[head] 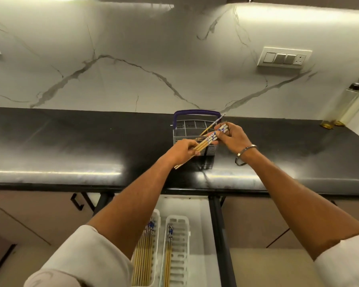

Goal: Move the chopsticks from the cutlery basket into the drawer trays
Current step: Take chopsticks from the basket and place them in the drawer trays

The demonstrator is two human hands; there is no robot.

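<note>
Chopsticks [205, 140] in a small bundle sit pinched between both my hands, left hand [183, 151] and right hand [233, 137], over the cutlery basket [192, 129] on the counter [71, 141], one chopstick [212, 125] left inside, both drawer trays [179, 251] part filled

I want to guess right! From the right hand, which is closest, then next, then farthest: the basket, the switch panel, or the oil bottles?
From the right hand:
1. Cutlery basket, just beside it on its left.
2. Switch panel, up on the wall.
3. Oil bottles, far right of the counter.
</note>
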